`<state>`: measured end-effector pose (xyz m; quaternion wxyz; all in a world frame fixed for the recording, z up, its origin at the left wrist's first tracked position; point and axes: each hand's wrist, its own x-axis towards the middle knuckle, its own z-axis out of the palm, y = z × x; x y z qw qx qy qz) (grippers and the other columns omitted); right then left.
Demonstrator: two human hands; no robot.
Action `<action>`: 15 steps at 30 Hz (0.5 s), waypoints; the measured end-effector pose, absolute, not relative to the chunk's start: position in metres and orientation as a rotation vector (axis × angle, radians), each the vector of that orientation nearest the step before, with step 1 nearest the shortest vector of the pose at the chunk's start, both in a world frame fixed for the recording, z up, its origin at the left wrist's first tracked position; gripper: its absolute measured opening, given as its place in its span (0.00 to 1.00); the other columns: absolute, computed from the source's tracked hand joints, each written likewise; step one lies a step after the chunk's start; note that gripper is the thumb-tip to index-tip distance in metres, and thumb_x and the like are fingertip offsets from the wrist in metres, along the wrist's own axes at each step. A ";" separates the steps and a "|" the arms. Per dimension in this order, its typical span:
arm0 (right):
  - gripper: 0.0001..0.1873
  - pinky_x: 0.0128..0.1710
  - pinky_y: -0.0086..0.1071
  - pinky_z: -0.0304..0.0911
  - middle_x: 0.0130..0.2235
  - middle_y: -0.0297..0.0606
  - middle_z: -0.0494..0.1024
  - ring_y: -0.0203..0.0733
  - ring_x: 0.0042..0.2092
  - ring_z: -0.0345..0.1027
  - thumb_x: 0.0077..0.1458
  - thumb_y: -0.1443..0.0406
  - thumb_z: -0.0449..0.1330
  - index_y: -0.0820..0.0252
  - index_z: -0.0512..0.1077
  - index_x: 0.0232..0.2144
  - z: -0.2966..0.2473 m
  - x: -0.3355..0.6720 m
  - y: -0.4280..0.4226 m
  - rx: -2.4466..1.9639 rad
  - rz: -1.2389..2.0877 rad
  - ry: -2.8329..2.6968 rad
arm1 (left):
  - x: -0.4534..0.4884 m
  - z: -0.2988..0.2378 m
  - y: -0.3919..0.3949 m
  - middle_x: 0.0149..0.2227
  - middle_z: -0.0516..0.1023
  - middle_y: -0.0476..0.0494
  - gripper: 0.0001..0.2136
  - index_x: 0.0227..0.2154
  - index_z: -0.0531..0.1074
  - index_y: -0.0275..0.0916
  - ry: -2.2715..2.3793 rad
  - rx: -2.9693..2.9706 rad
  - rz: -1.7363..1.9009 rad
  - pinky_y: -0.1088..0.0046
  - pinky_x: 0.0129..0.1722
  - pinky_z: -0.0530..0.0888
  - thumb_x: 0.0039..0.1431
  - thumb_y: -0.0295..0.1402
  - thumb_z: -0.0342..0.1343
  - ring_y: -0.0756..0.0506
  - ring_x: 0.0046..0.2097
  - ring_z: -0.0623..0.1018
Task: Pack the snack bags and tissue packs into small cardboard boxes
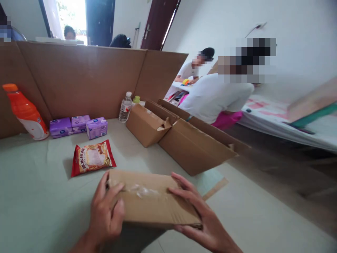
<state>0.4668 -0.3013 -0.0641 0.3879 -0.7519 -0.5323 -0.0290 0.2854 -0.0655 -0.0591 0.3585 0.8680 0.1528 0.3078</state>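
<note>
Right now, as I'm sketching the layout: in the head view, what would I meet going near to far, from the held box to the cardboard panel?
Held cardboard box, red snack packet, three purple packs, tall cardboard panel.

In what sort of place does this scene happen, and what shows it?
Probably an indoor shared workroom: a cardboard screen lines the far side of the covered table, open cartons stand nearby, and a person in a white top is beside another table.

An open cardboard box (147,128) is hiding most of, probably, a green-capped bottle (136,99); the bottom edge is cropping the forearms (226,242) behind left hand (105,211) and right hand (202,209).
</note>
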 end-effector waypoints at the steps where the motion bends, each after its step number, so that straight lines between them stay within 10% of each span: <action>1: 0.29 0.58 0.43 0.65 0.68 0.51 0.59 0.56 0.66 0.60 0.58 0.48 0.63 0.53 0.69 0.57 -0.068 0.471 -0.313 -1.965 -0.184 -1.281 | 0.311 -0.053 -0.066 0.69 0.62 0.31 0.18 0.52 0.77 0.40 0.325 2.214 0.695 0.50 0.62 0.71 0.64 0.33 0.48 0.33 0.66 0.70; 8: 0.30 0.58 0.57 0.61 0.58 0.54 0.69 0.63 0.59 0.65 0.52 0.44 0.65 0.61 0.75 0.47 -0.094 0.501 -0.327 -2.118 -0.764 -0.563 | 0.394 -0.025 -0.090 0.74 0.46 0.29 0.32 0.69 0.55 0.37 0.172 2.141 0.445 0.47 0.69 0.57 0.66 0.42 0.51 0.35 0.74 0.52; 15: 0.37 0.60 0.60 0.59 0.58 0.61 0.65 0.67 0.60 0.61 0.51 0.42 0.64 0.67 0.74 0.50 -0.100 0.546 -0.285 -2.110 -0.967 -0.259 | 0.337 -0.088 -0.073 0.70 0.59 0.29 0.28 0.62 0.67 0.38 0.378 2.224 0.289 0.49 0.64 0.69 0.57 0.28 0.54 0.35 0.66 0.69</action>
